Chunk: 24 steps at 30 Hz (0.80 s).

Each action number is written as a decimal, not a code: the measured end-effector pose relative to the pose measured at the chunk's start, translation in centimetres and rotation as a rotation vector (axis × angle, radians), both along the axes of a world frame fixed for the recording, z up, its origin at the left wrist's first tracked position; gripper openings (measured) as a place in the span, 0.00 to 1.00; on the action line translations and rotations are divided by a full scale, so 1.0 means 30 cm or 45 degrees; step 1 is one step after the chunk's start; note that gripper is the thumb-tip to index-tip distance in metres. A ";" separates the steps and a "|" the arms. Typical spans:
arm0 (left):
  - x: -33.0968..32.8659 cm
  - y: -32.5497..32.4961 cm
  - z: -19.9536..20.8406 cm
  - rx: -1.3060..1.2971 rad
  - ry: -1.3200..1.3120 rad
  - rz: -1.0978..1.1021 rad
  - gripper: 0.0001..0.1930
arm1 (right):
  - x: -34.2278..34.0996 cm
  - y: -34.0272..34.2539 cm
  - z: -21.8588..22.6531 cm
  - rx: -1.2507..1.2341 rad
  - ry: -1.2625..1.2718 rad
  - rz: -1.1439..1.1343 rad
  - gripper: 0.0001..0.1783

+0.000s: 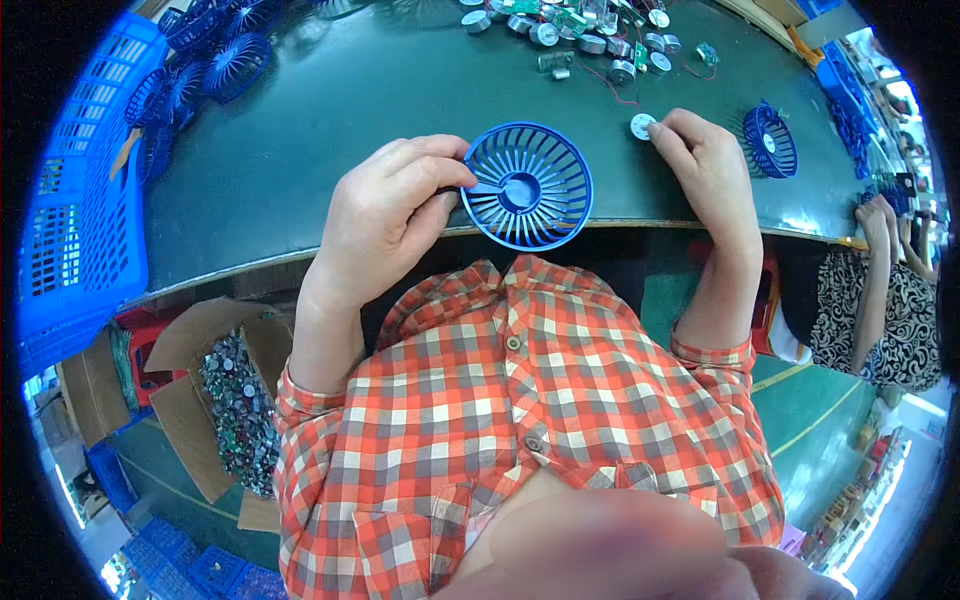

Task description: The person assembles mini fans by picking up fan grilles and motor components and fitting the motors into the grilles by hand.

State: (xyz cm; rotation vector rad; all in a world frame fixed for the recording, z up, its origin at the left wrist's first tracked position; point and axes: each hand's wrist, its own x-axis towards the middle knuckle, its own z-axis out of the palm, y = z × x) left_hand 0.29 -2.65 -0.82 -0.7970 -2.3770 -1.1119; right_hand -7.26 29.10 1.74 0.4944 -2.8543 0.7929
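Note:
My left hand (395,205) grips the rim of a round blue plastic fan grille (570,190) between thumb and fingers, at the near edge of the table. Its slatted bowl faces up, with a round socket in the middle. Off to the right, my right hand (702,165) pinches a small round silver motor (641,126) just above the tabletop. A thin red wire lies behind the motor; whether the two are joined I cannot tell. Further right, another blue grille (770,143) rests on the table with a round pale piece in its centre.
At the back lies a heap of small motors and green circuit boards (590,35). More blue grilles (235,68) are piled at the far left beside a blue crate (85,190). A carton (180,400) of small parts stands below left. A co-worker (880,300) sits at right.

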 end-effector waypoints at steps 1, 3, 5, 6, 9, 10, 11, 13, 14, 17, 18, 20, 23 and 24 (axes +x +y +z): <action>0.003 -0.003 0.003 -0.016 -0.049 -0.007 0.12 | 0.000 0.007 0.004 0.056 -0.022 -0.088 0.16; 0.002 -0.005 -0.001 -0.024 -0.095 -0.007 0.13 | 0.006 0.021 0.010 0.105 -0.072 -0.226 0.15; -0.010 0.000 -0.009 -0.007 0.048 0.003 0.11 | 0.024 0.001 -0.002 0.023 0.047 -0.212 0.15; -0.009 -0.001 -0.011 -0.001 0.046 0.007 0.11 | 0.035 -0.010 -0.013 -0.066 0.156 -0.208 0.15; -0.006 -0.002 -0.003 -0.024 0.047 0.019 0.11 | 0.014 -0.049 -0.026 0.078 0.268 -0.088 0.16; -0.007 -0.002 0.001 -0.033 0.045 0.017 0.11 | 0.009 -0.064 -0.027 0.159 0.328 -0.051 0.16; -0.009 -0.002 0.005 -0.042 0.044 0.015 0.11 | 0.008 -0.075 -0.013 0.142 0.267 -0.043 0.17; -0.012 -0.001 -0.001 -0.046 0.067 0.026 0.10 | 0.026 -0.114 0.019 0.040 0.259 0.012 0.16; -0.014 0.001 -0.003 -0.055 0.095 0.019 0.10 | 0.041 -0.133 0.038 -0.066 0.253 0.047 0.15; -0.003 -0.003 -0.013 -0.058 0.045 0.007 0.13 | 0.086 -0.190 0.070 -0.048 0.331 0.356 0.14; -0.006 0.001 -0.013 -0.054 0.039 0.011 0.13 | 0.097 -0.203 0.077 0.044 0.437 0.545 0.14; -0.009 0.006 -0.013 -0.073 0.133 0.028 0.09 | 0.110 -0.235 0.083 0.110 0.397 0.648 0.16; -0.006 0.007 -0.006 -0.071 0.130 0.011 0.09 | 0.118 -0.264 0.083 0.225 0.386 0.761 0.15; -0.006 0.007 -0.009 -0.069 0.126 0.020 0.09 | 0.116 -0.268 0.084 0.226 0.382 0.770 0.15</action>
